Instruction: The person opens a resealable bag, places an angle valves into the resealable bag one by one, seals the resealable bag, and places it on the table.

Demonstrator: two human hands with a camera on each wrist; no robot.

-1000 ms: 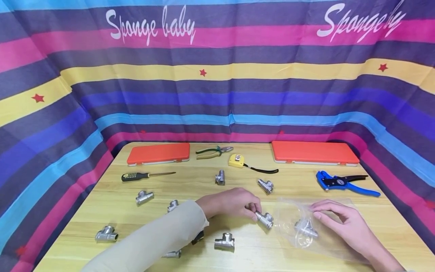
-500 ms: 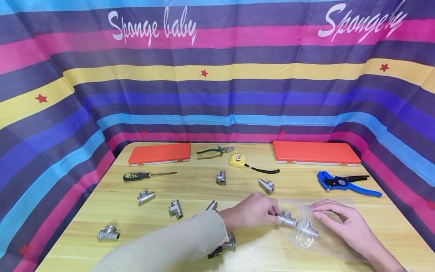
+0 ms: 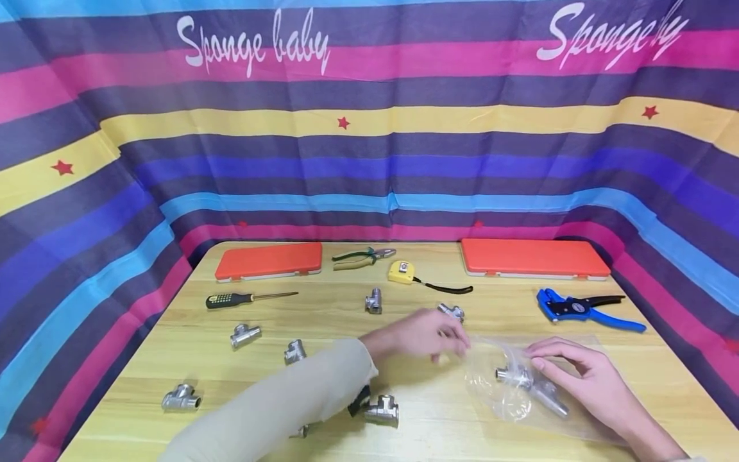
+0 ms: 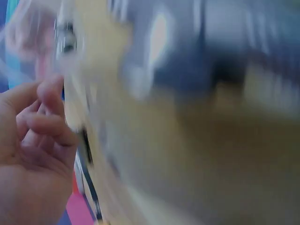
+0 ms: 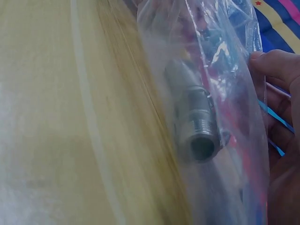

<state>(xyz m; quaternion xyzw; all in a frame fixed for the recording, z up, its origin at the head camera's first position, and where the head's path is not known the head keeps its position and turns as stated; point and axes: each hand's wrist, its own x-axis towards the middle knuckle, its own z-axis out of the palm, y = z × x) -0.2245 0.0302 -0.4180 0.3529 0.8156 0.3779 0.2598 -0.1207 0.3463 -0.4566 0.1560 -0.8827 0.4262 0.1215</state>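
My right hand (image 3: 589, 385) pinches the upper edge of a clear plastic bag (image 3: 487, 401) between thumb and fingers. Inside the bag lie two silver tee pipe fittings; one fitting (image 3: 512, 376) is near the mouth and another (image 3: 548, 399) is further in. In the right wrist view, a threaded fitting (image 5: 199, 126) shows through the film. My left hand (image 3: 424, 333) is just left of the bag's mouth, blurred, its fingers loosely bent and holding nothing. The left wrist view shows that empty hand (image 4: 37, 150) below the bag, with a blurred fitting (image 4: 173, 51) close to the camera.
Loose tee fittings lie about the table, including one (image 3: 382, 410) at the front and one (image 3: 181, 398) at left. Behind are a screwdriver (image 3: 231, 299), pliers (image 3: 364, 258), tape measure (image 3: 401, 272), blue wire stripper (image 3: 577, 308) and two red cases (image 3: 534, 258). My left sleeve partly covers some fittings.
My left hand carried a tee fitting rightward into the bag, let go of it, and drew back slightly left. The fitting inside shifted right. My right hand stayed on the bag.
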